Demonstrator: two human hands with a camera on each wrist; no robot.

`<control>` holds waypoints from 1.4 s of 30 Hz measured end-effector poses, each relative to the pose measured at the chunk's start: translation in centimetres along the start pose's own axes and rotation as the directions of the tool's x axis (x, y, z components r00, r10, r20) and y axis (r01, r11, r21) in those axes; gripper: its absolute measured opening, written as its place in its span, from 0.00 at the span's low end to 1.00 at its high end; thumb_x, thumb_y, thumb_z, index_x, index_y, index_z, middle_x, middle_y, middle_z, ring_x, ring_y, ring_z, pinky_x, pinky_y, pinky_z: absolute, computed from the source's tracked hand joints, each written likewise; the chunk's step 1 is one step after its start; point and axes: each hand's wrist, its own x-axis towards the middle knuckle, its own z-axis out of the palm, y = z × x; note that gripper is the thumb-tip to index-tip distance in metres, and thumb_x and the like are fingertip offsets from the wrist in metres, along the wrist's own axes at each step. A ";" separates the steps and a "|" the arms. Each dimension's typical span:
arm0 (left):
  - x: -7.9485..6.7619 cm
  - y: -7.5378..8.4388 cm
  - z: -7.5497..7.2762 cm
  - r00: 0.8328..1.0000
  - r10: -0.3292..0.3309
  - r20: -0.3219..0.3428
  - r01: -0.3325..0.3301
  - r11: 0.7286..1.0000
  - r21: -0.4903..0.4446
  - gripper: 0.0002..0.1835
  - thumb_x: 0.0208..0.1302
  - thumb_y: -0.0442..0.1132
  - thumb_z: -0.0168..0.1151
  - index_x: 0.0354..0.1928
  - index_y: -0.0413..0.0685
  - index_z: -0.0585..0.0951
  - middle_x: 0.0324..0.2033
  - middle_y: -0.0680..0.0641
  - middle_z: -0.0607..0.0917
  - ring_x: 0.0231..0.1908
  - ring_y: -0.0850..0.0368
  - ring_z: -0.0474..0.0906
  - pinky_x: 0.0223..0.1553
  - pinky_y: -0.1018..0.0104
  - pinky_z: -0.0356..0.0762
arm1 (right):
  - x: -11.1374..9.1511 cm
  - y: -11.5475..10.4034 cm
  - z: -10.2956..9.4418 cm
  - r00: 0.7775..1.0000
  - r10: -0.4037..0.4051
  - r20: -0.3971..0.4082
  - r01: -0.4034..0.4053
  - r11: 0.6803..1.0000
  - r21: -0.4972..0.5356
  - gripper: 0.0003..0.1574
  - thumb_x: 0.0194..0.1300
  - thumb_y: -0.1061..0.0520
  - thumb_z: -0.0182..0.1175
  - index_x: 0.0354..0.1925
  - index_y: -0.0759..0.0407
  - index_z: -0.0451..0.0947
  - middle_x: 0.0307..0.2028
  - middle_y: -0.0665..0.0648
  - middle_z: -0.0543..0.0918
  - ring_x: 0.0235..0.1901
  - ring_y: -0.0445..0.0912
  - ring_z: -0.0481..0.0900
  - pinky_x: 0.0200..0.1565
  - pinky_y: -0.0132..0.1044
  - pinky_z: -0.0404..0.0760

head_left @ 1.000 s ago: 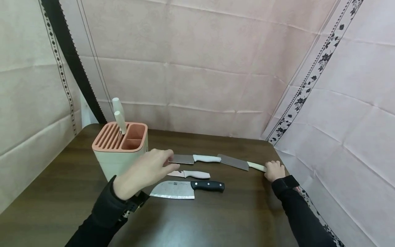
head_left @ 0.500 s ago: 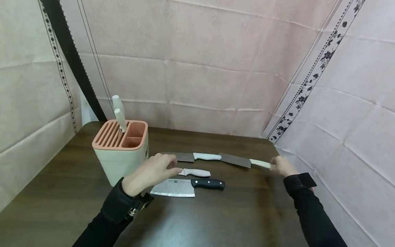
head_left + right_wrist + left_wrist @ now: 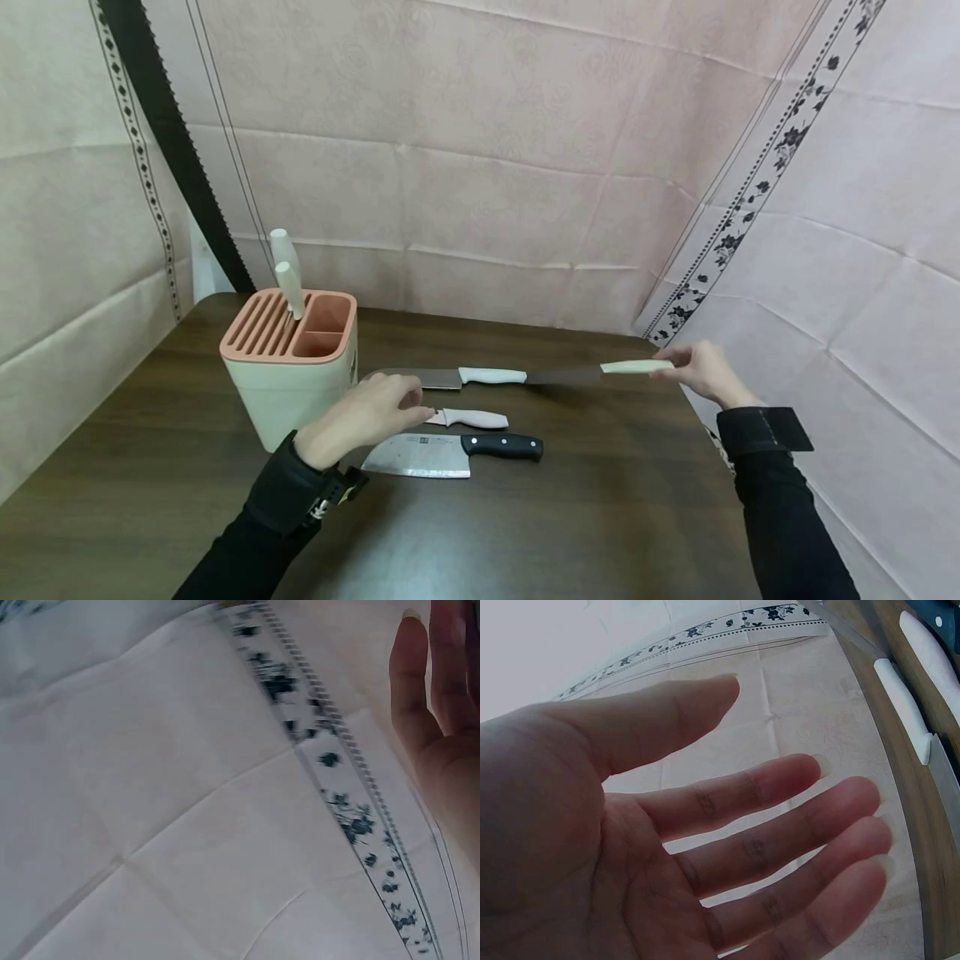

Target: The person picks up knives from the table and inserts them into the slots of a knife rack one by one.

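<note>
In the head view my right hand [image 3: 705, 372] pinches the end of a pale green handle on a kitchen knife [image 3: 636, 367]. Its dark, broad blade points left, looks thin from this angle, and seems raised off the table. Only part of that hand shows in the right wrist view, and the knife is out of sight there. My left hand [image 3: 363, 421] hovers by the small white-handled knife [image 3: 474, 419], covering its tip. Relaxed fingers [image 3: 757, 855] with nothing in them fill the left wrist view. A white-handled cleaver [image 3: 491, 376] and a black-handled cleaver [image 3: 502, 447] lie nearby.
A pale green knife block [image 3: 288, 408] with a salmon slotted top stands left of the knives. Two pale-handled knives [image 3: 290, 287] stand in its slots. Cloth sheets [image 3: 480, 183] hang behind and beside the brown table [image 3: 540, 533].
My right hand has moved right and upward with the pale green-handled knife, whose handle now tilts up and whose blade shows edge-on. The left hand has shifted slightly right and stays empty.
</note>
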 end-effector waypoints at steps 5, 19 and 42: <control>0.0 0.0 -0.1 1.000 -0.001 -0.005 0.000 1.000 -0.012 0.10 0.65 0.45 0.62 0.39 0.46 0.80 0.30 0.49 0.82 0.28 0.58 0.73 0.29 0.67 0.72 | 0.7 -2.3 -1.1 0.993 -0.001 -0.119 0.008 0.998 0.062 0.23 0.57 0.49 0.70 0.46 0.64 0.83 0.38 0.66 0.87 0.33 0.37 0.79 0.36 0.31 0.74; 0.5 -0.4 -0.2 0.999 -0.044 0.007 0.045 0.999 -0.022 0.14 0.66 0.47 0.62 0.44 0.44 0.79 0.33 0.49 0.83 0.30 0.57 0.74 0.30 0.66 0.73 | 3.4 -7.5 0.2 0.918 -0.018 -0.396 0.142 0.947 0.288 0.24 0.57 0.48 0.70 0.49 0.58 0.84 0.33 0.54 0.89 0.28 0.24 0.79 0.31 0.21 0.76; 2.2 -0.6 0.6 0.997 -0.066 -0.040 0.063 0.995 -0.072 0.20 0.67 0.49 0.60 0.54 0.44 0.76 0.43 0.43 0.84 0.38 0.54 0.80 0.36 0.61 0.78 | 0.8 -16.9 -2.5 0.868 -0.192 -0.459 0.370 0.866 0.338 0.17 0.56 0.65 0.68 0.46 0.68 0.83 0.30 0.57 0.87 0.28 0.34 0.82 0.34 0.20 0.77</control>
